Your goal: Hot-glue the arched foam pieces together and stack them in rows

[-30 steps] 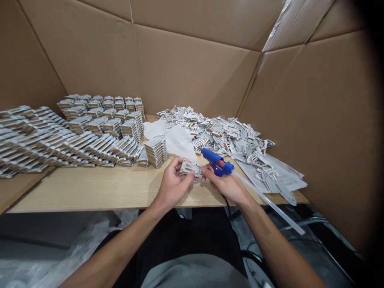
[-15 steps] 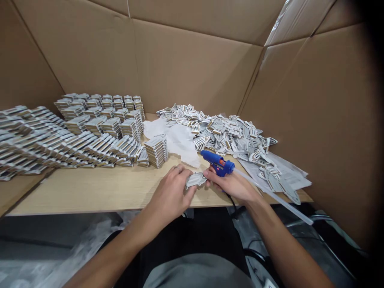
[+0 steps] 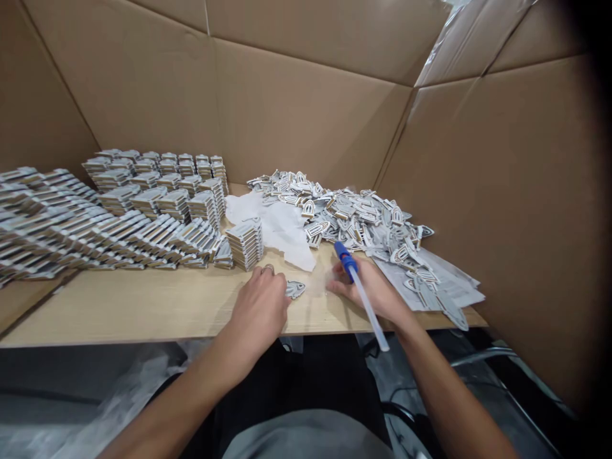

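My left hand [image 3: 261,303] rests palm down near the table's front edge, its fingers curled on a small grey cut-out piece [image 3: 295,289] that pokes out to the right. My right hand [image 3: 377,290] grips a blue glue gun [image 3: 345,257]. The gun's nozzle points away toward the pile, and its clear glue stick [image 3: 367,307] sticks back toward me. The two hands are a short gap apart.
Stacks of finished pieces [image 3: 143,217] fill the left of the wooden table [image 3: 143,309]. One short stack [image 3: 246,242] stands near my left hand. A loose pile of grey cut-outs [image 3: 363,220] and white paper [image 3: 282,226] lie behind the hands. Cardboard walls [image 3: 478,191] enclose the table.
My hands have parted. The left has lowered the grey piece flat onto the table. The right has swung the glue gun round, so its stick points toward me.
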A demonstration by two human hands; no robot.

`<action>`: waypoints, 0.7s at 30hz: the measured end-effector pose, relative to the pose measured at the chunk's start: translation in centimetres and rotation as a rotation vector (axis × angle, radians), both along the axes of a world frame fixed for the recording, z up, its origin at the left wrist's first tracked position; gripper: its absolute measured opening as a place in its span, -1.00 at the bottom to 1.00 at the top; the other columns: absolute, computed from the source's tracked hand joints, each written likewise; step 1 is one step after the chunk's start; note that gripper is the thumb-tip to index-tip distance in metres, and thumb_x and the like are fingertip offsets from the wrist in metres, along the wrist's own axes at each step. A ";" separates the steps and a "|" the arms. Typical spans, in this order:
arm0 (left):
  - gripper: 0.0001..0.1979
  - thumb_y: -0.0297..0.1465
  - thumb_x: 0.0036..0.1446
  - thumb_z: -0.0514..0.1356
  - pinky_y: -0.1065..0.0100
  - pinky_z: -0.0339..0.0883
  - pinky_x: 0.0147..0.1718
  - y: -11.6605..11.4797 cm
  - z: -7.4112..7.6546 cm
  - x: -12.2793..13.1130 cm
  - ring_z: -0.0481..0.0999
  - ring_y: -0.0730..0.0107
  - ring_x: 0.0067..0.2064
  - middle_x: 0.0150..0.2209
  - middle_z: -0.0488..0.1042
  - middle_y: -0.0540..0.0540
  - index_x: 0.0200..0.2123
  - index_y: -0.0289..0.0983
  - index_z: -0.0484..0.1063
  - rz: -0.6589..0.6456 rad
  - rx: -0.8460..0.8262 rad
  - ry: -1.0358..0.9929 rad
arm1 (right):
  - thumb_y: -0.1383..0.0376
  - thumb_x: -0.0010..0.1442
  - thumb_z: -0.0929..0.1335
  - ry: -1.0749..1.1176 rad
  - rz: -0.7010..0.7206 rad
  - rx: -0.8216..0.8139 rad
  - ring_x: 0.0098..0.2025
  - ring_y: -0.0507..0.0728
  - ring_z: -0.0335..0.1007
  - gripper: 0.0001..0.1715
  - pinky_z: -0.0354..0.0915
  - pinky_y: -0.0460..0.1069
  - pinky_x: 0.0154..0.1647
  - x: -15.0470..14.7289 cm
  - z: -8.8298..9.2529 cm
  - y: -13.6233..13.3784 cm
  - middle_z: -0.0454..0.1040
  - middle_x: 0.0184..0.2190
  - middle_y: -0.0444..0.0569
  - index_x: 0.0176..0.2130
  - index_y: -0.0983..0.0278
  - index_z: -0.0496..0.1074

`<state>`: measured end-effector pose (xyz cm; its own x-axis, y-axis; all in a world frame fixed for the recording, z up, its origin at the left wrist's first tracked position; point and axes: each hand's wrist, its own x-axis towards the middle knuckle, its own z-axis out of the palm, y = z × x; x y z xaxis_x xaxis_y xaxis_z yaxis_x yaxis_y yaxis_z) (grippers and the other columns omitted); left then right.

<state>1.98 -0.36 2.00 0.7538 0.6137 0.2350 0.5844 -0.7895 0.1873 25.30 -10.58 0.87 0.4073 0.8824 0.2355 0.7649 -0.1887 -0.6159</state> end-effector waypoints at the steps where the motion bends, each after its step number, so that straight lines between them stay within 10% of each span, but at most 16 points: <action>1: -0.95 -0.48 0.24 0.26 0.10 0.42 -0.14 -0.1 0.1 0.0 0.51 -0.06 -0.07 -0.20 0.52 -0.28 -0.31 -0.28 0.51 -0.003 0.014 0.007 | 0.21 0.05 0.52 -0.019 0.010 -0.005 -0.28 0.20 0.51 -0.66 0.30 -0.01 -0.25 -0.2 -0.1 0.1 0.62 -0.25 -0.02 -0.18 0.27 0.49; 12: -0.78 -0.54 0.29 0.15 0.11 0.48 -0.18 -2.8 -0.7 2.0 0.46 -0.14 0.09 0.01 0.49 -0.38 -0.03 -0.36 0.48 0.111 0.206 -0.054 | 0.39 0.13 0.33 -0.172 -0.057 0.000 -0.34 0.18 0.50 -0.92 0.22 -0.05 -0.34 -0.2 0.2 0.3 0.60 -0.35 -0.02 -0.33 0.21 0.39; 21: -0.70 -0.46 0.38 0.08 0.19 0.39 -0.34 -3.2 -4.5 3.7 0.59 0.15 -0.33 -0.46 0.53 -0.12 -0.44 -0.23 0.43 -0.249 0.308 -0.369 | 0.32 0.19 0.34 -0.436 -0.591 0.115 -0.04 0.41 0.41 -0.81 0.19 0.22 0.12 6.4 1.0 -1.2 0.56 -0.17 0.30 -0.16 0.33 0.45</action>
